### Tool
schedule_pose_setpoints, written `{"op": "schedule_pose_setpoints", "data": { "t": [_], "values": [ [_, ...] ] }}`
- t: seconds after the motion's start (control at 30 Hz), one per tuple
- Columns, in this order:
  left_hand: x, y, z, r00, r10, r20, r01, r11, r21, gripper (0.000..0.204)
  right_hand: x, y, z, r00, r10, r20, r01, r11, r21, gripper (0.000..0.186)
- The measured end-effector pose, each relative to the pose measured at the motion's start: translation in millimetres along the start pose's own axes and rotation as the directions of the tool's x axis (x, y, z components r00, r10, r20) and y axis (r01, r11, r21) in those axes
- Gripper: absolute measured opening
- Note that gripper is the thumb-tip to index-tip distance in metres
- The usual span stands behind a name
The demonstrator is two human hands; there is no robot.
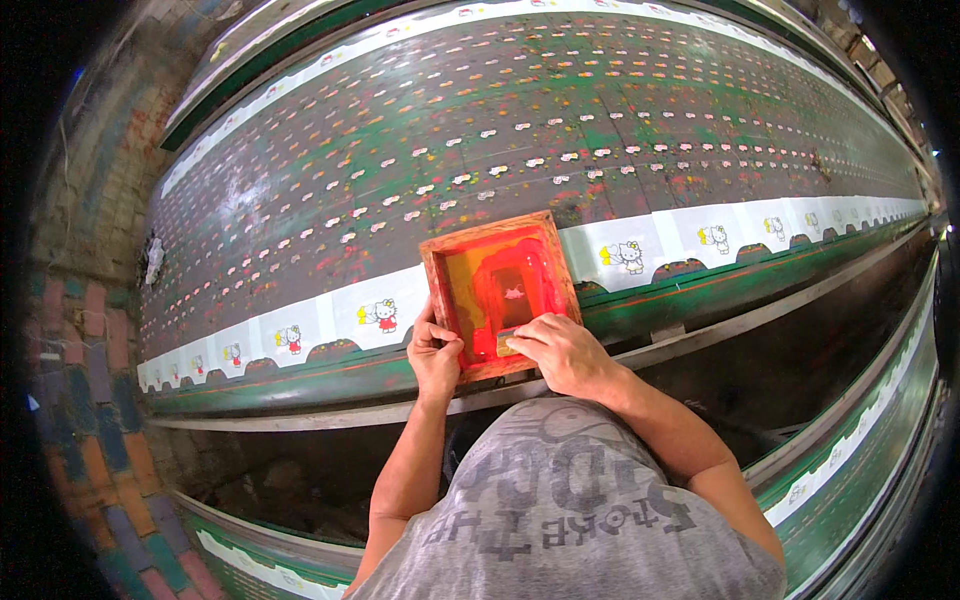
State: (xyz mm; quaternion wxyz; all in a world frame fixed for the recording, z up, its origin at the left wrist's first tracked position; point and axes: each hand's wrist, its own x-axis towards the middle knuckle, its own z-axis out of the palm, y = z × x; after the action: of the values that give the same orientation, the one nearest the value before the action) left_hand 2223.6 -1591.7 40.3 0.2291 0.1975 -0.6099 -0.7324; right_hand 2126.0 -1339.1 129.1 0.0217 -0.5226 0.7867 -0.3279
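A small wooden printing frame (490,232) with a red-inked screen lies on a white fabric strip (345,312) at the near edge of a long print table (520,110). My left hand (436,352) grips the frame's lower left edge. My right hand (560,350) rests inside the frame at its near end, fingers closed on a small squeegee (507,342) in the red ink. White cartoon cat figures, some with red and yellow, are printed along the strip on both sides of the frame.
The dark table top carries several rows of small printed marks and paint spots. A green rail (700,290) runs below the strip. Another table with a white strip (850,440) stands at the right. Coloured brick floor (90,440) lies to the left.
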Motion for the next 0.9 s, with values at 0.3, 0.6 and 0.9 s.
{"op": "schedule_pose_setpoints", "data": {
  "t": [0.3,0.6,0.9],
  "values": [
    [-2,-3,0,0.999,0.041,-0.005,-0.041,0.997,0.060,0.028,23,8,-10,0.964,0.075,0.257,-0.067,0.997,-0.040,0.034],
    [0,-13,-5,0.998,0.067,0.009,-0.068,0.992,0.103,0.024,83,60,2,0.991,0.131,0.030,-0.128,0.988,-0.081,0.035],
    [-1,-21,-8,0.994,0.105,0.018,-0.106,0.971,0.212,0.026,41,21,18,0.992,0.126,0.006,-0.123,0.977,-0.175,0.047]
  ]
}}
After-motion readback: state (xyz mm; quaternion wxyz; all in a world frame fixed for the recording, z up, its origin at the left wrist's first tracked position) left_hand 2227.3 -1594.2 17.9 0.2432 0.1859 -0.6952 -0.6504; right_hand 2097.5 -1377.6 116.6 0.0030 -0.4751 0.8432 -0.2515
